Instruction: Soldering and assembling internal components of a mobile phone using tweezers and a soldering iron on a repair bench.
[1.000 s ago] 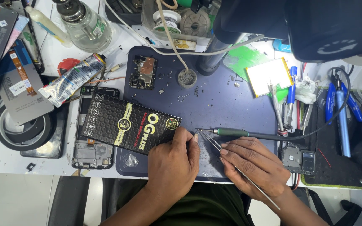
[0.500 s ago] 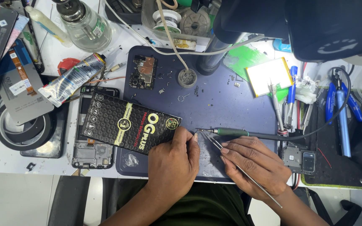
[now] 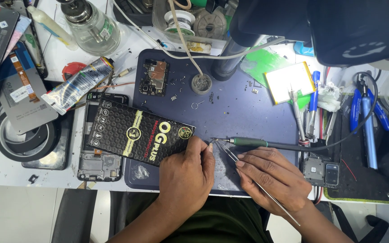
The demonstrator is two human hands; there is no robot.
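My left hand (image 3: 186, 174) rests curled on the near edge of the dark blue mat (image 3: 244, 114), its fingertips pressed together beside the tweezer tips. What lies under them is hidden. My right hand (image 3: 273, 177) grips long metal tweezers (image 3: 230, 155), whose points meet the left fingertips. A green-handled soldering iron (image 3: 248, 142) lies on the mat just beyond my right fingers, its tip at the same spot. A black packet with yellow print (image 3: 136, 132) leans against my left hand.
A bare phone frame (image 3: 99, 164) sits under the packet. A circuit board (image 3: 154, 83) and a small round tin (image 3: 201, 83) are farther back on the mat. A flat battery (image 3: 289, 81), blue pliers (image 3: 366, 119), a phone part (image 3: 321, 171), tape rolls (image 3: 21, 139), a tube (image 3: 77, 85) and a glass bottle (image 3: 91, 29) surround it.
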